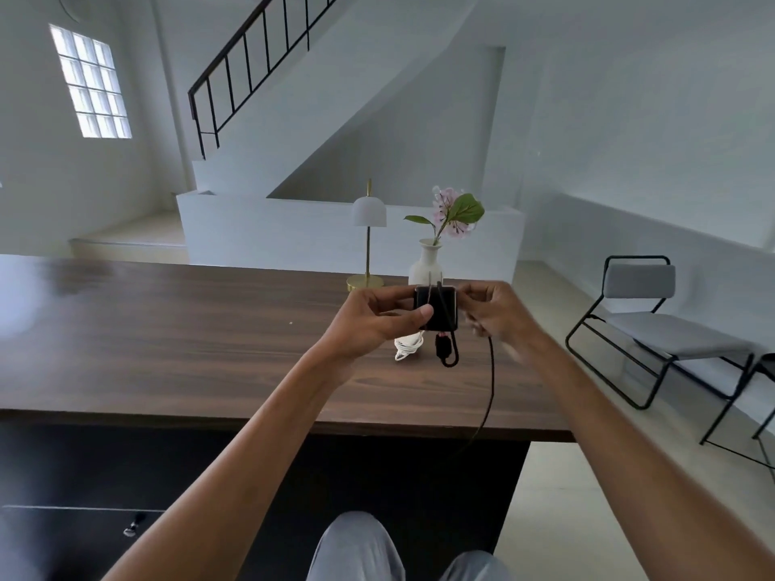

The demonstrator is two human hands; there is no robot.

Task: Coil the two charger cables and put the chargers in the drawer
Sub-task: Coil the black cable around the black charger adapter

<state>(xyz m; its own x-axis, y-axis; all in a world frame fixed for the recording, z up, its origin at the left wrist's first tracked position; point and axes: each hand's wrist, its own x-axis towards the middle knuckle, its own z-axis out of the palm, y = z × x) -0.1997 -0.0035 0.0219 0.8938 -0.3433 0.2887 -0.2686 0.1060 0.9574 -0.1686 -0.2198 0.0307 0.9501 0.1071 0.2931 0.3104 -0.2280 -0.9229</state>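
One glass-block window [90, 81] sits high on the far left wall. Below it, under the tabletop, a dark drawer front [84, 538] carries a small metal knob. The long wooden table [167, 337] runs across the view. Toward its far edge stands a lamp [368, 220] with a white shade and a brass base. In front of the lamp, the left hand [373, 320] grips the black charger [438, 312], thumb pressed on its near face and fingers curled behind, holding it above the table. Beneath that hand the white charger [407, 348] lies on the wood with its cable bundled up. A white vase [427, 264] with pink flowers stands just behind the black charger. A few turns of the black cable [490, 383] cross the charger's face, and a short loop hangs under it. The right hand [499, 312], slightly blurred, pinches this cable just beside the charger's right edge; the rest drops past the table's front edge. Far right, a grey chair [654, 325] stands on the floor.
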